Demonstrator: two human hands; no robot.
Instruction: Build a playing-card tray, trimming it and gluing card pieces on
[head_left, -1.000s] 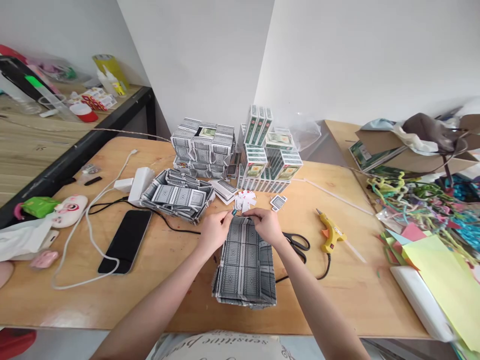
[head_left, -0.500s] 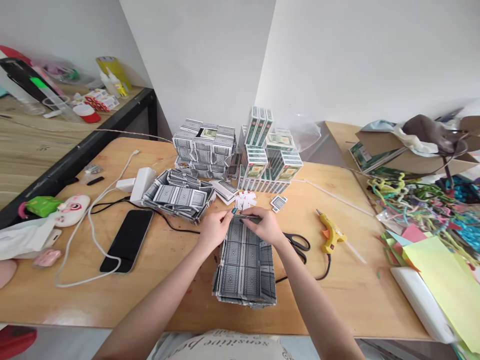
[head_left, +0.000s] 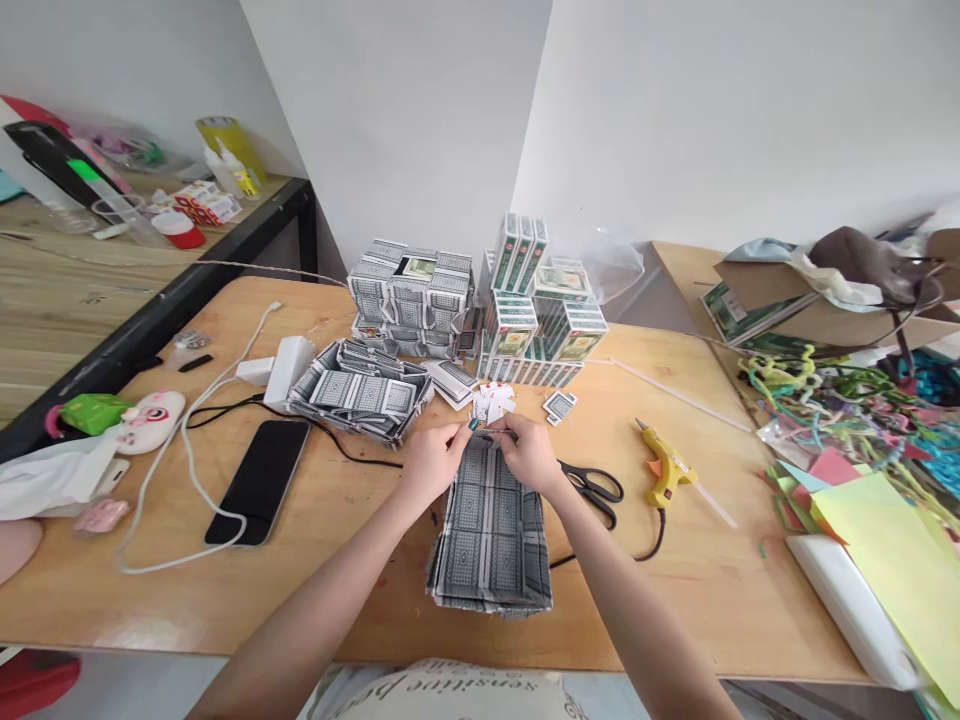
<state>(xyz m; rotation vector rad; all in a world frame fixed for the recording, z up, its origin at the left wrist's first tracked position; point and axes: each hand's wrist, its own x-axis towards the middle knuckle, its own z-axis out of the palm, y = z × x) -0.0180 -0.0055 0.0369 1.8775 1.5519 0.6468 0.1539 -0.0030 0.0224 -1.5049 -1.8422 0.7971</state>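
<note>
An open box made of grey-backed playing cards [head_left: 480, 540] lies lengthwise in front of me, its inside showing. Over its far end, my left hand [head_left: 433, 460] and my right hand [head_left: 529, 455] are closed in pinches, thumbs inward. Between the fingertips is the thin edge of a playing card [head_left: 487, 432]; the fingers hide most of it, and I cannot tell if it touches the box rim. Just beyond the hands lie loose white card pieces [head_left: 493, 402]. To the left stands another card-built box [head_left: 360, 395] with cards inside.
Scissors [head_left: 595, 490] and a yellow glue gun [head_left: 664, 465] lie right, with a black cord. At the back stand a card-covered block [head_left: 411, 300] and stacked card packs [head_left: 536, 310]. A phone [head_left: 259, 480] and white cable [head_left: 184, 470] lie left; coloured paper [head_left: 885, 560] lies far right.
Both hands have shifted slightly up and away from the far end of the box, and the strip between the fingertips looks thinner. The view has moved a little.
</note>
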